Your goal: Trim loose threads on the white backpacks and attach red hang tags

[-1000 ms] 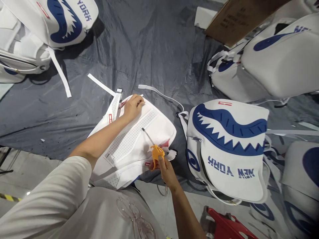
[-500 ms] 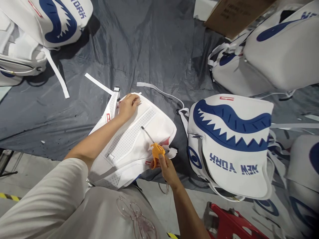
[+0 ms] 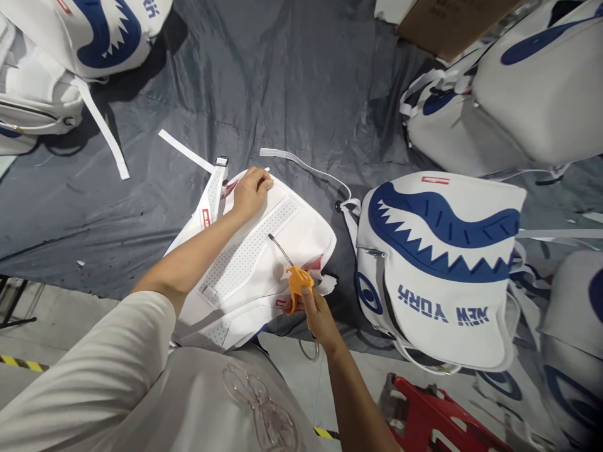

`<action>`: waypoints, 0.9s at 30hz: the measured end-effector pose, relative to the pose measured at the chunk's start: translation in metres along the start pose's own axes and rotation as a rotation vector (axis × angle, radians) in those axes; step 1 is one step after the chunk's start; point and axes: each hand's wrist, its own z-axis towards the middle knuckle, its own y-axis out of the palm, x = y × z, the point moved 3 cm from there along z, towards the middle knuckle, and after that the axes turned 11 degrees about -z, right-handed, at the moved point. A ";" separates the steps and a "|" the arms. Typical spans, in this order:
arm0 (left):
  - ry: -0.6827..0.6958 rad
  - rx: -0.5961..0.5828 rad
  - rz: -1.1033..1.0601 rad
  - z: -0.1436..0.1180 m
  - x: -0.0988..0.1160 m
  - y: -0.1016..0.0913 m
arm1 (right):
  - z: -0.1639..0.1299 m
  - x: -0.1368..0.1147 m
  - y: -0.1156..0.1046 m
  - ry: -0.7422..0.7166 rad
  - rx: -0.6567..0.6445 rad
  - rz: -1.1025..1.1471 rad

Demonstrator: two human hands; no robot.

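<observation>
A white backpack (image 3: 301, 229) lies back-panel up before me, with dotted mesh strips and shoulder straps showing. My left hand (image 3: 252, 193) rests near its far edge, fingers curled and pinched at the seam there. In my right hand (image 3: 318, 314) is an orange long-necked lighter (image 3: 299, 284), gripped by its body. Its thin metal tube points up and left over the back panel, and I see no flame. A white webbing strap (image 3: 186, 150) runs out past a buckle at the far left, and a second thin strap (image 3: 301, 164) lies on the dark cloth.
Right of my hands stands a white backpack with a blue toothed mouth (image 3: 443, 238). More white backpacks lie at the far right (image 3: 537, 107) and upper left (image 3: 113, 37). A cardboard box (image 3: 452, 25) is at the back. Below right is a red plastic stool (image 3: 438, 414). Dark cloth (image 3: 235, 81) covers the table.
My left hand has slid slightly right along the backpack's far edge, its fingers more pinched. The lighter stays nearly in place over the panel. The whole view has shifted a little.
</observation>
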 end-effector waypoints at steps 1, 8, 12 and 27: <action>0.000 0.009 -0.014 0.000 -0.001 0.000 | 0.000 0.000 0.000 0.000 0.000 0.001; 0.034 -0.005 -0.040 0.005 -0.004 0.001 | 0.000 -0.006 0.000 0.013 -0.003 0.004; -0.031 0.146 -0.085 0.008 -0.008 -0.010 | 0.000 -0.008 0.000 0.015 -0.002 0.008; 0.010 -0.039 0.095 -0.003 0.004 0.000 | 0.001 0.000 -0.001 0.033 -0.006 0.017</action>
